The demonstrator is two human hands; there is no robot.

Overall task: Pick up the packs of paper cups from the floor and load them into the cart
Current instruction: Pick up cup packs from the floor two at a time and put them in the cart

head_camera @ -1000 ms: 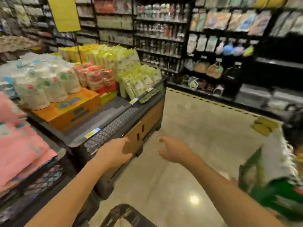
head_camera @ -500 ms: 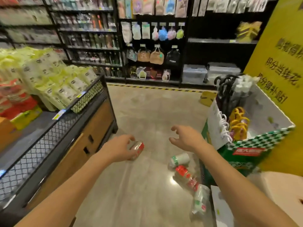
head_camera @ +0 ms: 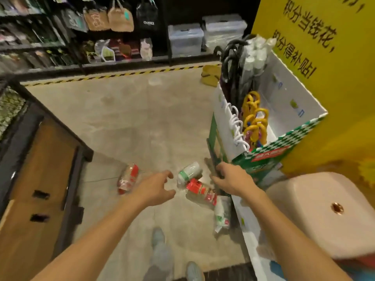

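Both your hands have dropped lower toward the floor since half a second back, the left hand [head_camera: 154,187] with fingers spread wide and empty, the right hand [head_camera: 230,178] loosely open beside the green-and-white checked cardboard display bin [head_camera: 265,159]. Four clear-plastic sleeves of paper cups lie on the concrete floor [head_camera: 132,126]: a red-labelled pack [head_camera: 128,178] left of your hand, then a green-banded pack [head_camera: 188,173], a second red pack [head_camera: 199,191] and another green pack [head_camera: 221,214]. Go for the middle of a sleeve, I'd say; that film looks slippery and crinkly.
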